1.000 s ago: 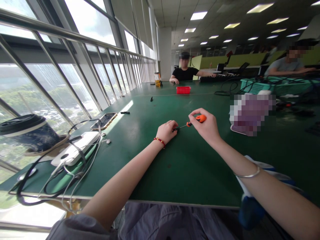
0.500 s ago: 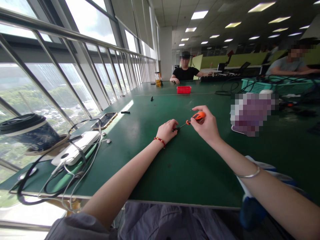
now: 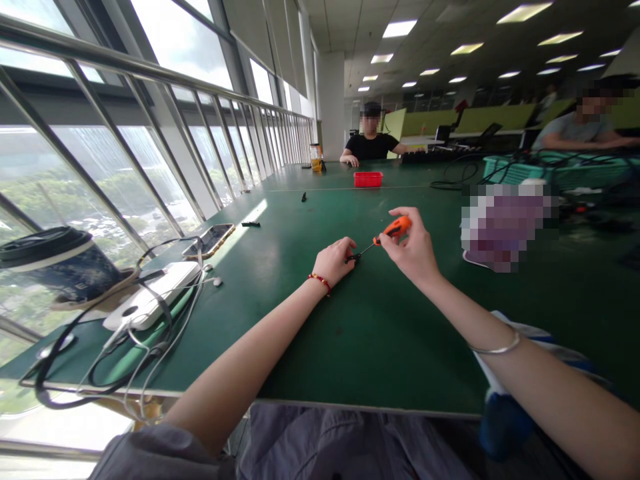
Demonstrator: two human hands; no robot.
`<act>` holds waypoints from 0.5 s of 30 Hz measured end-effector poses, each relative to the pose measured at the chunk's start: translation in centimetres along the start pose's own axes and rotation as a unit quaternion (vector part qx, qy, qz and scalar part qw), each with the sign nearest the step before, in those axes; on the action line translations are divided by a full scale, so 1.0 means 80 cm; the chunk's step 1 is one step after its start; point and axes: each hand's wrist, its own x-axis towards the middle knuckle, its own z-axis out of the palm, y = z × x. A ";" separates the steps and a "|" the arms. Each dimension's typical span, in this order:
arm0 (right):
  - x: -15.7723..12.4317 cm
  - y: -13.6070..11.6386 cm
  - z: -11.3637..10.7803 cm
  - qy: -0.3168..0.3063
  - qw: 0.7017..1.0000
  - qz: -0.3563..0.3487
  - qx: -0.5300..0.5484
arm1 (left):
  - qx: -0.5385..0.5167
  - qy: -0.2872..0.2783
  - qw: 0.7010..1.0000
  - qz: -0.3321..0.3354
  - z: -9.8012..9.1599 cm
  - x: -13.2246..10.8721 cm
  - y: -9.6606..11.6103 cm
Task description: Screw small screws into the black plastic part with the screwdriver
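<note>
My left hand (image 3: 336, 260) rests on the green table (image 3: 320, 333), its fingers closed on a small black part (image 3: 353, 257) whose exact kind I cannot make out. In my right hand (image 3: 413, 247) is a screwdriver (image 3: 397, 227) with an orange and black handle, pinched between thumb and fingers. Its thin shaft slants down to the left, and the tip meets the black part beside my left fingertips. My left fingers hide some of that part.
Left are a phone (image 3: 210, 241), a white power bank (image 3: 155, 293) with cables and a lidded cup (image 3: 60, 267). Ahead lie small black pieces (image 3: 251, 225) and a red box (image 3: 367, 179). A teal basket (image 3: 555, 170) stands right. Two people sit beyond.
My right fingers have shifted slightly on the screwdriver, and its handle is tilted a bit more upright. My left hand stays in place. The far person's raised hand has lowered.
</note>
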 end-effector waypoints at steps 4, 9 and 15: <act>0.000 -0.002 -0.002 0.000 1.000 0.016 -0.024 | -0.002 0.003 1.000 0.004 0.000 0.000 -0.001; 0.000 0.000 0.000 0.005 1.000 -0.018 0.006 | -0.004 0.008 1.000 0.006 0.001 0.000 -0.002; 0.001 0.003 0.001 0.015 1.000 0.005 -0.005 | -0.004 0.008 1.000 0.007 0.002 0.000 -0.002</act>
